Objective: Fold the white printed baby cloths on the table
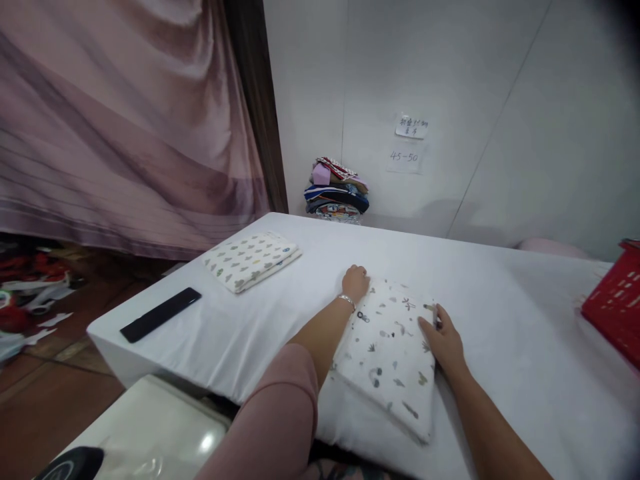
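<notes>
A folded white cloth printed with small grey and green plant and animal shapes lies on the table in front of me. My left hand, with a bracelet at the wrist, is closed at its far left corner; the fingertips are partly hidden. On the cloth's right edge is my right hand, the thumb on top and the fingers wrapped around the side. Farther left rests a second folded white cloth with grey-green cloud-like prints, apart from both hands.
On the white-covered table a long black flat object lies at the left. A red plastic basket stands at the right edge. Behind the table is a stack of folded fabrics. A pale stool-like surface is near front left.
</notes>
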Demonstrator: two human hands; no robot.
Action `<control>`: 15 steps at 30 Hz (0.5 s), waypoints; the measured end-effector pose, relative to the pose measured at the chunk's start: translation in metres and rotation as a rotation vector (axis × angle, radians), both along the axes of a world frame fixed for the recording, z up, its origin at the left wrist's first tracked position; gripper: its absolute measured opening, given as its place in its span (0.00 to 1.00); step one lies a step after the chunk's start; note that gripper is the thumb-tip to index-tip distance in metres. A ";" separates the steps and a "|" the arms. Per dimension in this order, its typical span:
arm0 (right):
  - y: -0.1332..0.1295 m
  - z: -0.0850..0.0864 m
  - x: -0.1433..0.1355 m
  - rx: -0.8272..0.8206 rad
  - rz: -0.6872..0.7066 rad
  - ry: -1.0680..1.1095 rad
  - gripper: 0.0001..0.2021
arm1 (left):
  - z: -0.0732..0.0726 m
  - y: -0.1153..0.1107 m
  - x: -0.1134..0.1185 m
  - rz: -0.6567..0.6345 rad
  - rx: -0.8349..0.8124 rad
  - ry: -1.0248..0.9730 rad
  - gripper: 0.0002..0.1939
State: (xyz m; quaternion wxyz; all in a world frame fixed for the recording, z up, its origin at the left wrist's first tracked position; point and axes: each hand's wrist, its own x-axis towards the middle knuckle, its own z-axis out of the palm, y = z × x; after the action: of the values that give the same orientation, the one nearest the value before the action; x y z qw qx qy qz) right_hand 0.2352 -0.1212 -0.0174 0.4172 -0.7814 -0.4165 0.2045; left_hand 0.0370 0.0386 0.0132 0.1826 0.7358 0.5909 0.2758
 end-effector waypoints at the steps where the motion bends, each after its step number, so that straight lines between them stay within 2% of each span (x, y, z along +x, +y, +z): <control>1: 0.000 -0.001 0.000 0.004 0.002 -0.001 0.39 | 0.000 0.001 0.001 -0.002 -0.005 -0.005 0.05; 6: 0.000 -0.004 0.001 0.034 0.018 -0.002 0.39 | 0.003 0.008 0.002 0.010 -0.032 -0.038 0.03; 15: 0.000 0.001 -0.001 0.030 0.001 0.036 0.38 | 0.000 0.020 0.004 0.049 -0.124 -0.085 0.01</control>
State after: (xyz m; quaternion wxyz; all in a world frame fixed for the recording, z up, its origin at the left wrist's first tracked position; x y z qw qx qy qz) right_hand 0.2337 -0.1217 -0.0162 0.4361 -0.7711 -0.4124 0.2126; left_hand 0.0412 0.0582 0.0130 0.2461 0.6961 0.6163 0.2740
